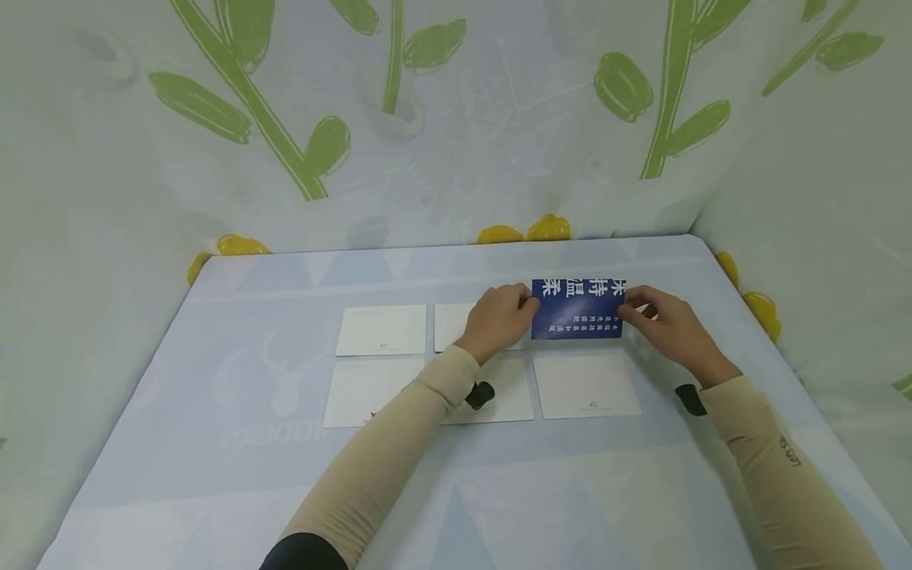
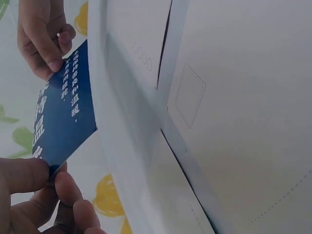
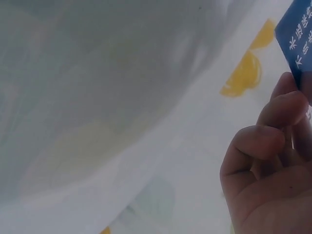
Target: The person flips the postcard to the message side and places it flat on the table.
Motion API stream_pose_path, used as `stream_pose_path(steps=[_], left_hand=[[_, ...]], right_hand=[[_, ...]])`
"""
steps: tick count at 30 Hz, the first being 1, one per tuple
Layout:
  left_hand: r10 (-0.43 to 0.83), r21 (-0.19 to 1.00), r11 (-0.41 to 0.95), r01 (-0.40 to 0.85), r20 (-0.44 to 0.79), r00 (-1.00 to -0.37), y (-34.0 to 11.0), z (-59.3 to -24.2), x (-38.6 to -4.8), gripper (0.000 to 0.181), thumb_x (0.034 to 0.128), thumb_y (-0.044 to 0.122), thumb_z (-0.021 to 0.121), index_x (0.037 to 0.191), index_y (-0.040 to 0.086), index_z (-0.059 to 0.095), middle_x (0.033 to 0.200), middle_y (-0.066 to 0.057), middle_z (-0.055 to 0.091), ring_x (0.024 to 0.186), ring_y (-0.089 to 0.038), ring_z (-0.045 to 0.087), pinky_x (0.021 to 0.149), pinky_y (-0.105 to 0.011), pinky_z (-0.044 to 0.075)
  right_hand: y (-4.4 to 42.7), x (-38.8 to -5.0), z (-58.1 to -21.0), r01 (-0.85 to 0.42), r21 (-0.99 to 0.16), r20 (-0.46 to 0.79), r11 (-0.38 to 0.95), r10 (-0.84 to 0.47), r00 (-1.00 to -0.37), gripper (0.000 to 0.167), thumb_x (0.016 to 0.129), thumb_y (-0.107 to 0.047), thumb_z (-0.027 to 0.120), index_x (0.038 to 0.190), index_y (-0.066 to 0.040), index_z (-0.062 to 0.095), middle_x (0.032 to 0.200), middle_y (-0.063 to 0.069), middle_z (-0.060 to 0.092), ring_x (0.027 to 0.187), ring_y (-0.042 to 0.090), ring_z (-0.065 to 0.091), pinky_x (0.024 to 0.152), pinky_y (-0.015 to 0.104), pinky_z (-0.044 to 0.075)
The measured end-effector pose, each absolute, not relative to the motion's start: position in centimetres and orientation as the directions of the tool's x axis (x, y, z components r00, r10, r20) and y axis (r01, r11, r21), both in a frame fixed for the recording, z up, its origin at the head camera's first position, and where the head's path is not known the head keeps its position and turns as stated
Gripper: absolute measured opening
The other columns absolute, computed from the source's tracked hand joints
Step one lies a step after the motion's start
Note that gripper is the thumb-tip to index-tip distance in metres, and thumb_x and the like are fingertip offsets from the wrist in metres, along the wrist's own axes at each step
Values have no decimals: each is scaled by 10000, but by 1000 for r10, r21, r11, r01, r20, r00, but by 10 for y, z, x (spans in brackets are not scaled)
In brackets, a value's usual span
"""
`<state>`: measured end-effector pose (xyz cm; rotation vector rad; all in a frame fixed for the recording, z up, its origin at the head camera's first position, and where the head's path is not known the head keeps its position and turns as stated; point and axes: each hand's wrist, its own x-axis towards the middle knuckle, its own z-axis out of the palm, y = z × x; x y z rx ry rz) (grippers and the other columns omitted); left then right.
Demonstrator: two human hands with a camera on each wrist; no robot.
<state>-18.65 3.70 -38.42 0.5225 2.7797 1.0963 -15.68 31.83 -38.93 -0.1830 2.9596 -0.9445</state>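
A dark blue card (image 1: pixel 577 310) with white Chinese characters is held up above the table, its lettering upside down in the head view. My left hand (image 1: pixel 500 317) pinches its left edge between thumb and fingers. At the opposite edge my right hand (image 1: pixel 666 323) pinches the card too. In the left wrist view both hands show on the card (image 2: pixel 73 107), tilted over the tabletop. Below it lies a white card (image 1: pixel 587 388) in the near row. Another white card (image 1: pixel 381 331) lies at the far left, and one (image 1: pixel 456 321) is partly hidden behind my left hand.
More white cards lie in the near row, one (image 1: pixel 370 388) at left and one (image 1: pixel 506 392) partly under my left forearm. The table (image 1: pixel 178 443) has a pale blue printed cover. A white curtain (image 1: pixel 499 142) with green leaves and yellow flowers stands behind and at both sides.
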Motion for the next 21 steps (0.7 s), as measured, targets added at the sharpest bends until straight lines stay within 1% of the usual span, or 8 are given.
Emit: stream_pose_path(steps=[3, 6, 10, 15, 18, 21], left_hand=[[357, 675, 688, 267, 6, -934, 37, -384, -186, 281, 1065, 299, 498, 1117, 109, 698, 833, 13, 649, 676, -123, 552, 566, -253, 425], [351, 695, 680, 233, -30, -936, 36, -383, -184, 307, 1067, 320, 484, 1186, 118, 682, 867, 22, 671, 695, -127, 582, 584, -271, 446], [355, 749, 634, 190, -64, -933, 35, -381, -183, 298, 1070, 318, 477, 1173, 111, 665, 828, 41, 707, 704, -118, 618, 598, -281, 456], [361, 785, 595, 176, -65, -930, 33, -382, -182, 281, 1072, 308, 479, 1144, 111, 667, 771, 65, 714, 653, -129, 587, 564, -279, 422], [355, 789, 587, 180, -51, -933, 33, -384, -183, 291, 1070, 314, 482, 1157, 113, 673, 777, 68, 720, 657, -126, 580, 570, -280, 417], [353, 798, 575, 182, -42, -935, 33, -386, -183, 307, 1068, 322, 483, 1180, 109, 674, 802, 56, 732, 688, -124, 596, 597, -290, 434]], right_hand=[[319, -156, -389, -94, -579, 4, 810, -113, -994, 418, 1059, -349, 541, 1297, -8, 581, 1180, 199, 639, 1005, 327, 577, 732, 392, 493], [319, -156, -389, -87, -580, -2, 810, -109, -994, 434, 1055, -383, 540, 1280, -15, 591, 1163, 187, 645, 993, 320, 573, 718, 380, 490], [319, -155, -388, -118, -575, 39, 810, -116, -992, 409, 1045, -385, 563, 1228, -24, 617, 1097, 166, 672, 942, 309, 589, 679, 361, 489], [320, -154, -389, -148, -571, 81, 807, -124, -989, 368, 1051, -378, 553, 1189, -47, 634, 993, 130, 709, 867, 278, 598, 624, 335, 479], [321, -153, -389, -141, -580, 74, 802, -120, -990, 352, 1060, -389, 526, 1165, -72, 640, 943, 98, 721, 833, 266, 583, 623, 346, 464], [322, -152, -388, -136, -591, 71, 795, -117, -991, 342, 1063, -392, 517, 1135, -85, 647, 928, 85, 729, 827, 272, 583, 644, 350, 457]])
